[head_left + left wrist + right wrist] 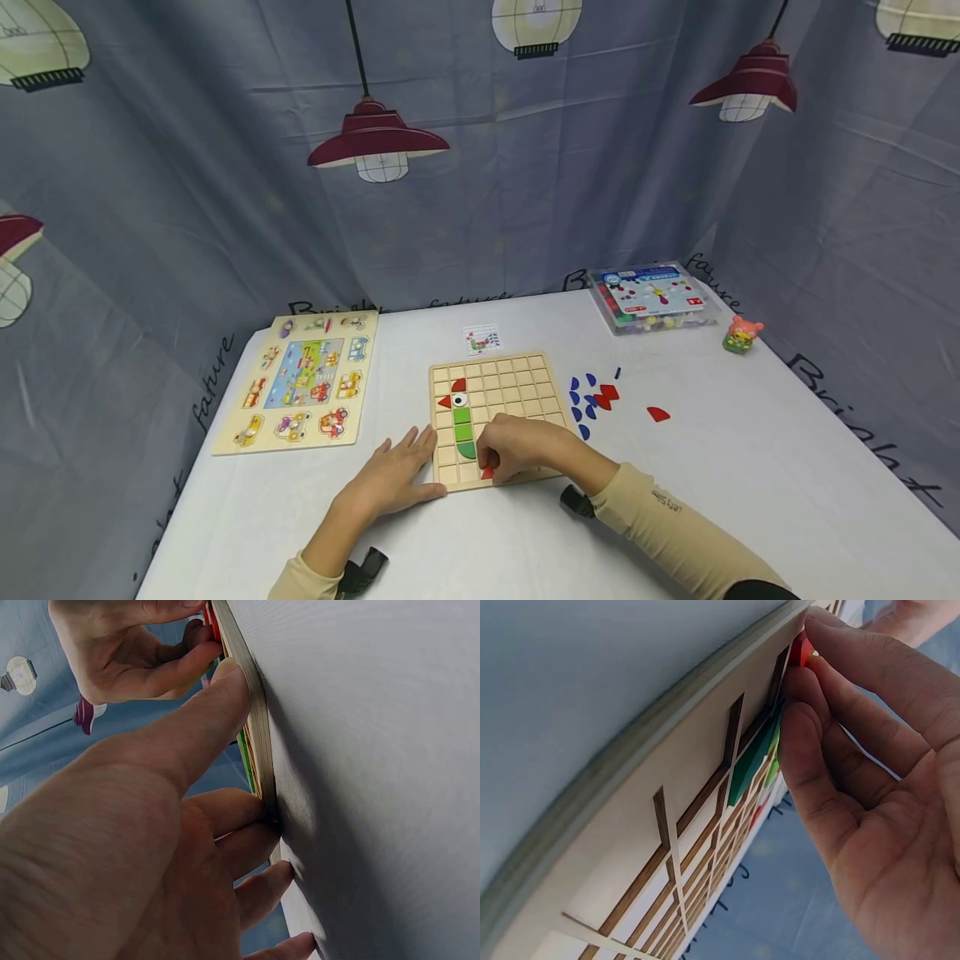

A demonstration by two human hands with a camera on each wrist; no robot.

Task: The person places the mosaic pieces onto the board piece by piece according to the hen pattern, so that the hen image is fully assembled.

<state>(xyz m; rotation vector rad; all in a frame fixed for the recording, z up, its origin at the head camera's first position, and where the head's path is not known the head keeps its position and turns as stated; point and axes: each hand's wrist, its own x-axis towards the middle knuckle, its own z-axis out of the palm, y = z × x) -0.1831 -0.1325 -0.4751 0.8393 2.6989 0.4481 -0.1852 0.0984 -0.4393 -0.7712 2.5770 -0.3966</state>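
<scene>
Board (517, 377) carrying 2 green squares (462, 432); right hand (519, 446) pinching 1 red piece (487, 473) at near edge; left hand (399, 472) touching left edge, spread.

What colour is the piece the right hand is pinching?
Red; the piece shows best in the right wrist view.

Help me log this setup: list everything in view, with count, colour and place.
Grid board: 1, pale wood, table centre
Placed pieces: 6, red, green, black, white, on grid
Held piece: 1, red, grid's near edge
Loose pieces: several blue, at least three red, right of grid
Card: 1, white, printed, beyond grid
Puzzle board: 1, pale, multicoloured, left
Box: 1, clear, far right
Figurine: 1, pink, green, right of box
Table: 1, white, below
Curtain: count unclear, grey-blue, behind table
Wrist devices: 2, black, wrists
Sleeves: 2, beige, forearms
Hands: 2, bare, at grid
</scene>
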